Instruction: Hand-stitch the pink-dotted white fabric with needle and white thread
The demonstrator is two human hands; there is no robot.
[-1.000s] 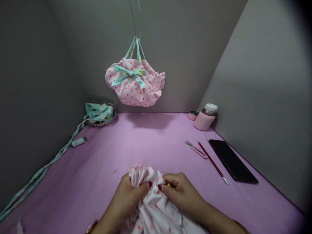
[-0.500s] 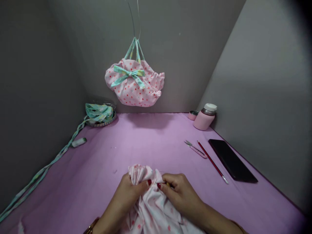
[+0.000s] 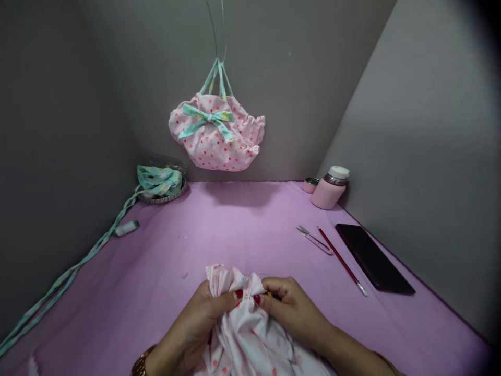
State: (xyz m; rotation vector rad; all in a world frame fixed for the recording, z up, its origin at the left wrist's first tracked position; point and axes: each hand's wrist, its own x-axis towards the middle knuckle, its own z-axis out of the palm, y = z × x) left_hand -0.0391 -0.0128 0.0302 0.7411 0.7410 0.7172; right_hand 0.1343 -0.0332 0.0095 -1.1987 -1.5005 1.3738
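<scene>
A pink dotted fabric piece (image 3: 250, 334) with a gathered, ruffled top lies near the front of the table. My left hand (image 3: 213, 308) pinches the gathers from the left, its thumb on the near side and its fingers mostly behind the cloth. Opposite it, my right hand (image 3: 289, 305) grips the same gathers between thumb and curled fingers. A small yellowish thing shows inside the right fingers, too hidden to name. A thin thread (image 3: 266, 274) loops just above the ruffle by that hand.
A dotted baby hat-like piece (image 3: 219, 141) hangs at the back. Thread snips (image 3: 315, 241), a red pencil (image 3: 342, 261), a black phone (image 3: 371, 256) and a pink jar (image 3: 329, 193) stand or lie right. At left are green fabric strips (image 3: 160, 180) and a thread spool (image 3: 127, 228).
Both hands stay on the gathers. The thumbs have drawn slightly apart, and the ruffle and lower cloth have shifted a little.
</scene>
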